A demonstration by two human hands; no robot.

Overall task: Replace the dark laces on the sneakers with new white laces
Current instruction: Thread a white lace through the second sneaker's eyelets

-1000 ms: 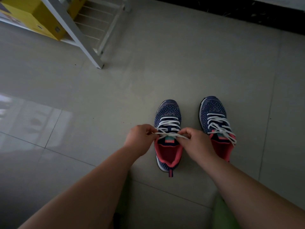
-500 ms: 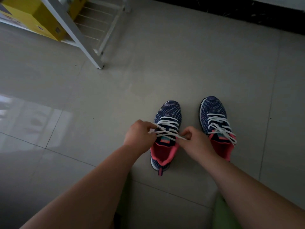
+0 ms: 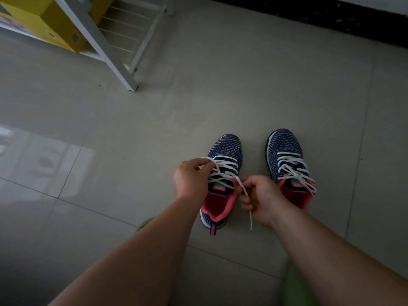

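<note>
Two navy knit sneakers with pink linings stand side by side on the tiled floor, toes pointing away. The left sneaker (image 3: 223, 173) carries a white lace (image 3: 223, 166) through its eyelets. My left hand (image 3: 191, 178) pinches one end of that lace by the shoe's left side. My right hand (image 3: 259, 198) grips the other end, whose tip hangs down below the fist. The right sneaker (image 3: 287, 162) is laced in white with its lace ends lying loose over the collar.
A white metal rack (image 3: 106, 45) with a yellow box (image 3: 44, 23) on it stands at the far left. A dark skirting (image 3: 309, 16) runs along the far wall. Green fabric (image 3: 295, 286) shows at the bottom edge between my forearms.
Both hands pulled the lace ends apart: the left hand rose toward the toe, the right dropped back beside the heel. The left sneaker turned, its heel swinging left.
</note>
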